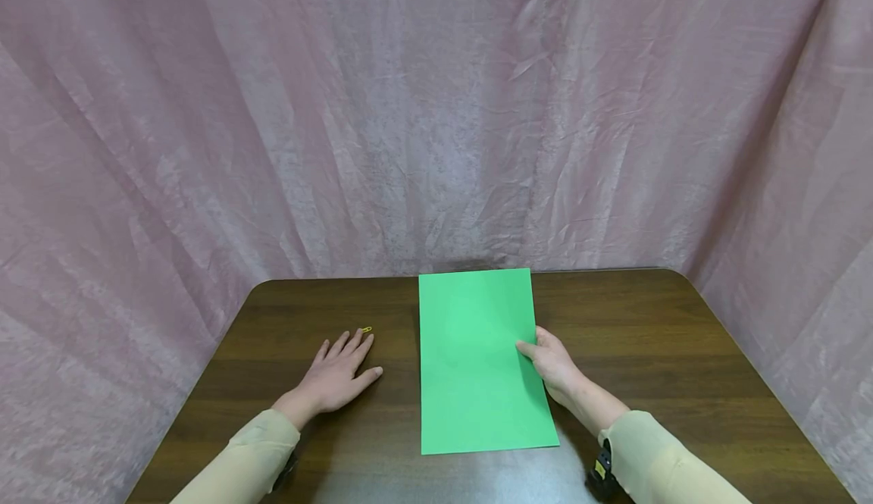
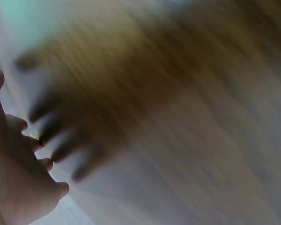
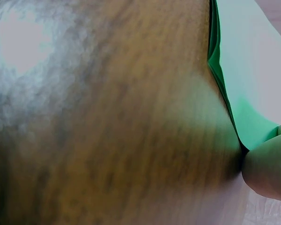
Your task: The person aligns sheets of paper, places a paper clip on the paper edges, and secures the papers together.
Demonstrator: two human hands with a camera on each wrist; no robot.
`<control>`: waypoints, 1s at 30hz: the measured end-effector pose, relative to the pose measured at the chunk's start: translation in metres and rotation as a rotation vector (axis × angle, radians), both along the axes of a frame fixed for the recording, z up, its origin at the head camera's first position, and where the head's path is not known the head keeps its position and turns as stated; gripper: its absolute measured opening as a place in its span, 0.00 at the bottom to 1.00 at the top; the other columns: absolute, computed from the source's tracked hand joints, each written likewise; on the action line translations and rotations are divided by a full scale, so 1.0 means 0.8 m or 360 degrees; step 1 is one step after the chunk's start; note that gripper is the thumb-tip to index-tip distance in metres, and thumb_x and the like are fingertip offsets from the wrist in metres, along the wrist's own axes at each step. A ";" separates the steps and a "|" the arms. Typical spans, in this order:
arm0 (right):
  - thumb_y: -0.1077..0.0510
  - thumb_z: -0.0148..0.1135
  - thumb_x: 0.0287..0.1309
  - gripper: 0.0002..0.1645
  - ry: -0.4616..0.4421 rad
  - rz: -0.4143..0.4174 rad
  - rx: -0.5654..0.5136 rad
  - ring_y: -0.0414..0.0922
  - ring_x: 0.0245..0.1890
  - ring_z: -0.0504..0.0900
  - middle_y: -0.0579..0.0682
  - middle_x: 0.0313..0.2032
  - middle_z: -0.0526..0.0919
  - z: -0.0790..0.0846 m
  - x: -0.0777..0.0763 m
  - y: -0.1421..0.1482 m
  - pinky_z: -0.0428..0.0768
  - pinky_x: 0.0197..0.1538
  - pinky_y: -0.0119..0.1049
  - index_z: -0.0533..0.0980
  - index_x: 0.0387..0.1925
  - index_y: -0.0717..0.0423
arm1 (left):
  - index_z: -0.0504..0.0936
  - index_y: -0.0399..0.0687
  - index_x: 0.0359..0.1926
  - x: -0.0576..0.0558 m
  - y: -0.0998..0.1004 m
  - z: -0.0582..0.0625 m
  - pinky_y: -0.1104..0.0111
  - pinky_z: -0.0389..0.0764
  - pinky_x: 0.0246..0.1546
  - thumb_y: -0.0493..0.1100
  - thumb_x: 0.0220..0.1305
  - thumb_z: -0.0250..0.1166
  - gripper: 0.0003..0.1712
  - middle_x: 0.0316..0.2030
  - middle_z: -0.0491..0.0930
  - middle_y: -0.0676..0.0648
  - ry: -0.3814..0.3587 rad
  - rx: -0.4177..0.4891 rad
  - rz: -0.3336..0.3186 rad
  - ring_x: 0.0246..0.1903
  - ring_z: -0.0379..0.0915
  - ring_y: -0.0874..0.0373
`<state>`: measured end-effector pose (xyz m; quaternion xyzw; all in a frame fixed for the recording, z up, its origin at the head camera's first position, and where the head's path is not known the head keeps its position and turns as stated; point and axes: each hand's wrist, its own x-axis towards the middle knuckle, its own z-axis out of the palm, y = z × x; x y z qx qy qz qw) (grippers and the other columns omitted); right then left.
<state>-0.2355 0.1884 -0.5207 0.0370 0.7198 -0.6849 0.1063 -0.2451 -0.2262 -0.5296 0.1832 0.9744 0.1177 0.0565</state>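
A green sheet of paper (image 1: 477, 367) lies upright in the middle of the table, and my right hand (image 1: 555, 360) pinches its right edge, thumb on top and the fingers underneath. In the right wrist view the paper's edge (image 3: 215, 70) bends up a little and shows more than one layer near the fingers. On the left, my left hand (image 1: 334, 379) is spread with straight fingers over the tabletop, palm down. A small yellow paper clip (image 1: 367, 330) sits right at its fingertips, partly covered by them. The left wrist view shows this hand (image 2: 18, 168) at the edge, with blurred finger shadows.
The dark brown wooden table (image 1: 634, 322) has rounded far corners. Behind it and on both sides hang pink velvet curtains (image 1: 436, 110). Light glares off the table's front part, below the paper.
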 end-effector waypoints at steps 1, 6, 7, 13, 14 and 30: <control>0.62 0.48 0.79 0.27 0.0000 0.0002 -0.0001 0.49 0.43 0.84 0.62 0.54 0.81 0.000 0.000 0.000 0.83 0.45 0.43 0.62 0.72 0.69 | 0.54 0.50 0.81 -0.001 0.003 0.000 0.36 0.41 0.72 0.72 0.75 0.46 0.46 0.80 0.48 0.40 0.0005 0.0002 -0.0009 0.78 0.41 0.38; 0.62 0.47 0.79 0.26 -0.0002 0.0007 -0.0008 0.49 0.43 0.85 0.61 0.53 0.81 -0.001 0.000 0.001 0.83 0.45 0.43 0.62 0.72 0.67 | 0.56 0.48 0.81 -0.002 0.019 0.001 0.36 0.40 0.72 0.69 0.77 0.47 0.44 0.80 0.49 0.40 0.0014 0.0020 -0.0051 0.78 0.41 0.37; 0.62 0.47 0.79 0.26 -0.0005 0.0002 -0.0013 0.49 0.43 0.85 0.60 0.53 0.82 -0.001 -0.001 0.001 0.83 0.45 0.43 0.62 0.72 0.66 | 0.56 0.48 0.81 -0.002 0.022 0.002 0.36 0.40 0.72 0.69 0.77 0.47 0.44 0.79 0.50 0.40 0.0013 0.0026 -0.0058 0.78 0.42 0.37; 0.62 0.47 0.79 0.26 -0.0010 -0.0008 -0.0016 0.48 0.42 0.84 0.60 0.53 0.81 -0.003 -0.002 0.001 0.82 0.44 0.42 0.63 0.72 0.66 | 0.57 0.48 0.81 -0.005 0.036 0.003 0.36 0.41 0.72 0.67 0.78 0.47 0.42 0.79 0.50 0.40 0.0010 0.0023 -0.0084 0.78 0.42 0.37; 0.62 0.47 0.79 0.25 -0.0012 -0.0011 -0.0018 0.48 0.42 0.85 0.60 0.53 0.82 -0.003 -0.002 0.001 0.83 0.44 0.42 0.63 0.72 0.66 | 0.56 0.49 0.81 -0.005 0.037 0.001 0.36 0.40 0.73 0.68 0.78 0.46 0.42 0.79 0.50 0.40 0.0012 0.0021 -0.0089 0.78 0.42 0.37; 0.62 0.48 0.78 0.26 -0.0015 -0.0026 -0.0017 0.48 0.43 0.84 0.61 0.54 0.81 -0.003 -0.001 0.002 0.82 0.45 0.42 0.62 0.72 0.67 | 0.54 0.56 0.82 -0.016 0.061 -0.012 0.40 0.40 0.74 0.64 0.81 0.42 0.37 0.80 0.48 0.45 0.0029 -0.0010 -0.0122 0.78 0.40 0.41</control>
